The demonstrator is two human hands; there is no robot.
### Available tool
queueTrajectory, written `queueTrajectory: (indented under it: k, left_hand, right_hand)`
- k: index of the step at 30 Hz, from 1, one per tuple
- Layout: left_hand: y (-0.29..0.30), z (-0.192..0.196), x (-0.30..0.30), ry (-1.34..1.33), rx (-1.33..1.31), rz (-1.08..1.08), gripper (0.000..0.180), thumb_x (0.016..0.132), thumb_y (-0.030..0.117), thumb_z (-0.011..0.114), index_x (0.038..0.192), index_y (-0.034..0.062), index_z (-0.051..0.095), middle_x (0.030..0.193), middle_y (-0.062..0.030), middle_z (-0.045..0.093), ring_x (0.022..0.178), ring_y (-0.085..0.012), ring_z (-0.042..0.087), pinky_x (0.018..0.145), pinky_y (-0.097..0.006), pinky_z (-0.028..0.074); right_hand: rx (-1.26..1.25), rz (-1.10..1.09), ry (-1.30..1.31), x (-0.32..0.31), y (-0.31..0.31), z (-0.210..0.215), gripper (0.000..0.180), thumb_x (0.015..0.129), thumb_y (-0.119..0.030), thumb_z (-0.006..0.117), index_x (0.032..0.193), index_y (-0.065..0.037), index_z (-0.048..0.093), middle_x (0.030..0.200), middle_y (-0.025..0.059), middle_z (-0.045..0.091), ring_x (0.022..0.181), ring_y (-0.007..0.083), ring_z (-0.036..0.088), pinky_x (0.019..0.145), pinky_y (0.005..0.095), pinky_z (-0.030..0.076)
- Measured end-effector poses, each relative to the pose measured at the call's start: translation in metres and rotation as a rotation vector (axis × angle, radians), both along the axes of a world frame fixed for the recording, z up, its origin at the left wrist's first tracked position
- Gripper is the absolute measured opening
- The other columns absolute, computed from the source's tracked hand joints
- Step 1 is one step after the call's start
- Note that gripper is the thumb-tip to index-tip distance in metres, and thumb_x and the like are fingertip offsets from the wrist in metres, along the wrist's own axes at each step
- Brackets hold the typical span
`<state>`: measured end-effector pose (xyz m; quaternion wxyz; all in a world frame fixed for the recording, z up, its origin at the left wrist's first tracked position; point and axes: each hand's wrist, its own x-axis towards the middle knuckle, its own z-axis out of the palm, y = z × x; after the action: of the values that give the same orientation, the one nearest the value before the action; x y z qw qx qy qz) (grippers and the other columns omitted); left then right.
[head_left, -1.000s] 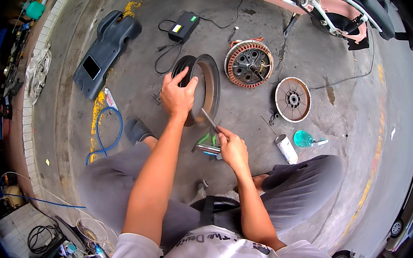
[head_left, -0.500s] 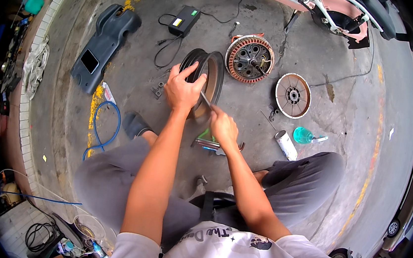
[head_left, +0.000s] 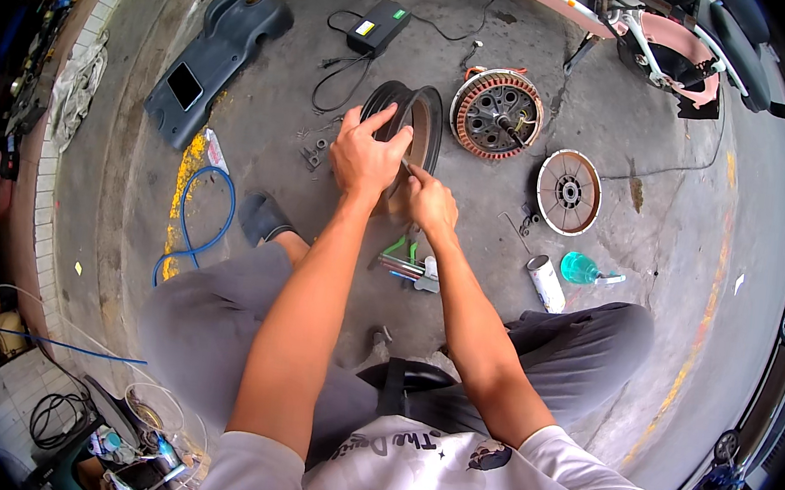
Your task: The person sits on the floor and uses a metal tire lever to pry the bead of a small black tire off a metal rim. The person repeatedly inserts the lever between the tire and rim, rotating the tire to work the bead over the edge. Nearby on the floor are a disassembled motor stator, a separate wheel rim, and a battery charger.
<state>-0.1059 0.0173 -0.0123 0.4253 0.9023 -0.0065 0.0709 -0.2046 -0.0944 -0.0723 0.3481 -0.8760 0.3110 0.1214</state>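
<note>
A black wheel rim with a tan-brown inner face stands upright on the concrete in front of me. My left hand is closed over its near edge, fingers across the top and thumb toward the opening. My right hand is wrapped around a thin grey metal tool that points into the rim; its kind and tip are hidden by my hands. Right of the rim lies a motor stator with copper windings and a central shaft. Beyond it lies a round, ribbed motor cover.
A black charger with cables and a dark plastic housing lie far left. Small loose hardware sits left of the rim. Several hand tools lie below it. A white can and teal bottle are at right.
My right hand has moved up nearer my left hand, and less of the metal tool shows. The whole view has shifted slightly. My left hand still holds the rim.
</note>
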Motion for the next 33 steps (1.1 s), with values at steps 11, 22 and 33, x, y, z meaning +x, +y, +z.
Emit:
queueTrajectory:
  k: [11,22,33]
  left_hand:
    - [0.008,-0.004,0.011,0.053,-0.015,0.097,0.049,0.079,0.046,0.082,0.124,0.0251,0.084,0.14,-0.015,0.068,0.117,-0.0398,0.071,0.102,-0.048,0.056]
    - [-0.002,0.02,0.02,0.191,-0.019,0.055,0.05,0.081,0.047,0.08,0.126,0.0245,0.083,0.149,-0.0199,0.064,0.127,-0.0408,0.067,0.109,-0.047,0.052]
    - [-0.039,0.036,0.019,0.226,0.177,-0.202,0.054,0.084,0.047,0.081,0.134,0.0261,0.077,0.145,-0.0149,0.061,0.123,-0.0403,0.068,0.103,-0.051,0.056]
  right_hand:
    - [-0.096,0.03,-0.002,0.003,0.01,0.001,0.036,0.108,-0.038,0.055,0.139,-0.031,0.073,0.114,0.0247,0.077,0.109,0.0469,0.073,0.093,0.0572,0.057]
    - [-0.154,0.06,0.003,0.013,-0.011,0.001,0.037,0.108,-0.042,0.057,0.139,-0.029,0.073,0.115,0.0213,0.078,0.11,0.046,0.073,0.095,0.0551,0.057]
    - [0.048,-0.152,-0.069,-0.152,-0.076,0.066,0.038,0.104,-0.041,0.066,0.135,-0.022,0.077,0.109,0.0214,0.08,0.108,0.0375,0.077,0.094,0.0437,0.058]
